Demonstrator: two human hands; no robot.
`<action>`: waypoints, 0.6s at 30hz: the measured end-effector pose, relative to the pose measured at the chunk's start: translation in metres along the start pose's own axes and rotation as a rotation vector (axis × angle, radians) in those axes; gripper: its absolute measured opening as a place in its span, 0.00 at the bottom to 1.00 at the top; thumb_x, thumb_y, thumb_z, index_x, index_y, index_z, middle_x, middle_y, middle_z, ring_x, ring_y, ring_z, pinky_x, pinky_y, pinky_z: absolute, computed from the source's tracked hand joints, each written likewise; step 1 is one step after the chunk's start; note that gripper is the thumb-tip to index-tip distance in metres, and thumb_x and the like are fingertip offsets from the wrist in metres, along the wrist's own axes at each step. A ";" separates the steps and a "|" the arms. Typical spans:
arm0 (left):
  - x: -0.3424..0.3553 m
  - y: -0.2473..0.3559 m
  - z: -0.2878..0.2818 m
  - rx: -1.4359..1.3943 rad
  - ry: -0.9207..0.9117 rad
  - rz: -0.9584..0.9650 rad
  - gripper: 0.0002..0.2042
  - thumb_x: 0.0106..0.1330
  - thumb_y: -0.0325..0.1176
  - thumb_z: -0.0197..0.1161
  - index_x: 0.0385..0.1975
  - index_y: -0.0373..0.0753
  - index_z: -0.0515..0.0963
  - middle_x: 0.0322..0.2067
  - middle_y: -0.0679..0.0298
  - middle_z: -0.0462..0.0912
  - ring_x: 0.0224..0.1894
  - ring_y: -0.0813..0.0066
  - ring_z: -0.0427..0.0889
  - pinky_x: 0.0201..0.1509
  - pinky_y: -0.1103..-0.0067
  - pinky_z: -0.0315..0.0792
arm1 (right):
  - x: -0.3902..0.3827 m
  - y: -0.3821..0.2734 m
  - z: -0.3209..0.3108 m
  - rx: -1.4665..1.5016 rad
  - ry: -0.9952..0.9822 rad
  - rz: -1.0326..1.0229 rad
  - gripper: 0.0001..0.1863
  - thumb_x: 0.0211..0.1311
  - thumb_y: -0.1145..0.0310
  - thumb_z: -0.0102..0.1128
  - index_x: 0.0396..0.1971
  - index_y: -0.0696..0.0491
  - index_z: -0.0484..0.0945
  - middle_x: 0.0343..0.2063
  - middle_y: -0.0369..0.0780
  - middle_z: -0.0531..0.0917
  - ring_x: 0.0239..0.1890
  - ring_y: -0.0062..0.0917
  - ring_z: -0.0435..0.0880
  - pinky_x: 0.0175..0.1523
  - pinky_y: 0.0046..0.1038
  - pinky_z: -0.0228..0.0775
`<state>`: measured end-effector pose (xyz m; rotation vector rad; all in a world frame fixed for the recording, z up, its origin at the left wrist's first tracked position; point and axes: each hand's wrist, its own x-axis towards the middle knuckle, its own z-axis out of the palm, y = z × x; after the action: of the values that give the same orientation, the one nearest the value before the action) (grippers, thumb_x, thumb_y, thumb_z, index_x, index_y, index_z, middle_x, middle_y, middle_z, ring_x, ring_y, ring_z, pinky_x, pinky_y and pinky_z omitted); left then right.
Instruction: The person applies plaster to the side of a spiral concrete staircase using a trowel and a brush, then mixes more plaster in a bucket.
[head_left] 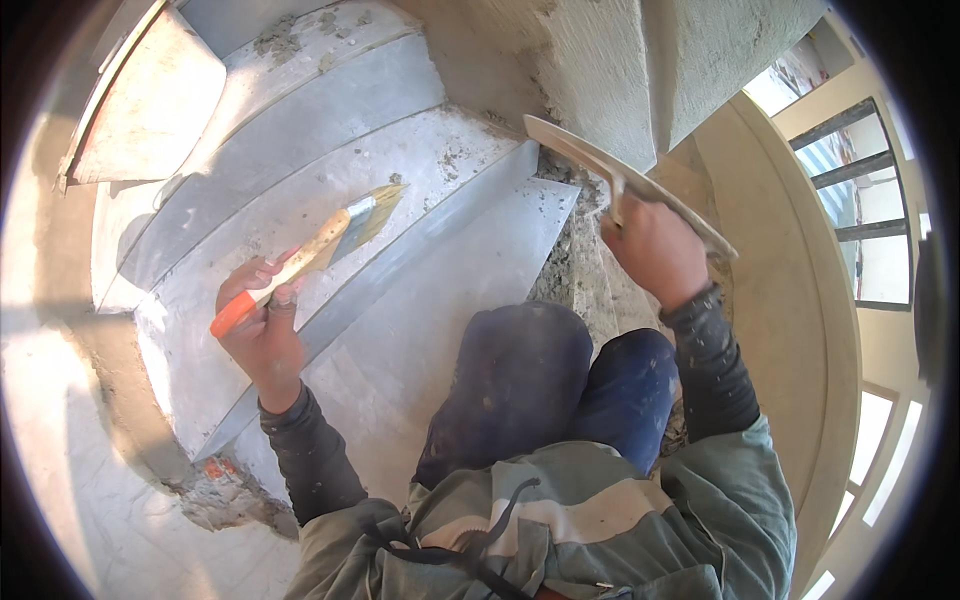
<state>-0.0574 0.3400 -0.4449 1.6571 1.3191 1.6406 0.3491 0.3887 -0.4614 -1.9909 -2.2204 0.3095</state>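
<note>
My left hand (262,328) grips the orange-tipped wooden handle of a paintbrush (320,240), its bristles angled up to the right above a grey step (250,250). My right hand (655,245) is wrapped round the handle of a flat metal plastering trowel (570,140), its long blade slanting beside the rough plastered wall (595,60). Below the trowel, the inner end of the steps meets a strip of crumbly mortar (562,268).
My bent knees (515,380) are on the winding stairs below my hands. A curved pale wall (790,260) runs down the right, with a barred window (845,180) beyond. A curved panel (150,110) stands at the upper left, and broken mortar (225,490) edges the lower left step.
</note>
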 end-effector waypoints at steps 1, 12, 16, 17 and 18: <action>0.005 0.005 -0.001 0.016 0.014 -0.008 0.10 0.65 0.16 0.61 0.43 0.32 0.72 0.44 0.57 0.75 0.50 0.59 0.82 0.54 0.65 0.83 | -0.015 -0.002 -0.002 -0.028 0.011 0.022 0.15 0.62 0.58 0.61 0.32 0.56 0.79 0.22 0.48 0.84 0.26 0.44 0.85 0.33 0.42 0.79; 0.167 -0.038 0.111 0.142 -0.697 0.068 0.12 0.60 0.11 0.56 0.38 0.33 0.79 0.40 0.59 0.84 0.43 0.72 0.83 0.51 0.78 0.77 | -0.051 -0.058 0.036 0.191 0.008 0.076 0.15 0.63 0.57 0.59 0.30 0.55 0.77 0.20 0.50 0.83 0.26 0.46 0.85 0.32 0.45 0.78; 0.196 -0.019 0.148 0.049 -0.844 0.180 0.11 0.59 0.11 0.55 0.38 0.32 0.79 0.40 0.60 0.83 0.43 0.72 0.82 0.50 0.77 0.77 | -0.036 -0.069 0.046 0.255 0.007 0.042 0.14 0.65 0.59 0.57 0.30 0.57 0.76 0.22 0.51 0.83 0.27 0.47 0.85 0.33 0.45 0.78; 0.200 -0.009 0.150 0.017 -0.868 0.222 0.11 0.59 0.11 0.55 0.37 0.32 0.79 0.40 0.59 0.83 0.43 0.71 0.82 0.51 0.76 0.77 | -0.030 -0.068 0.051 0.262 0.027 0.034 0.14 0.66 0.60 0.57 0.30 0.58 0.76 0.22 0.52 0.83 0.27 0.47 0.85 0.33 0.45 0.78; 0.203 0.001 0.151 -0.013 -0.891 0.264 0.11 0.58 0.11 0.56 0.37 0.33 0.79 0.40 0.59 0.83 0.43 0.70 0.82 0.52 0.74 0.77 | -0.024 -0.067 0.053 0.270 0.048 0.025 0.14 0.66 0.60 0.57 0.30 0.58 0.76 0.22 0.52 0.84 0.27 0.47 0.85 0.33 0.45 0.78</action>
<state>0.0496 0.5570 -0.3707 2.2237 0.6505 0.7974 0.2741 0.3548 -0.4952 -1.8634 -2.0045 0.5281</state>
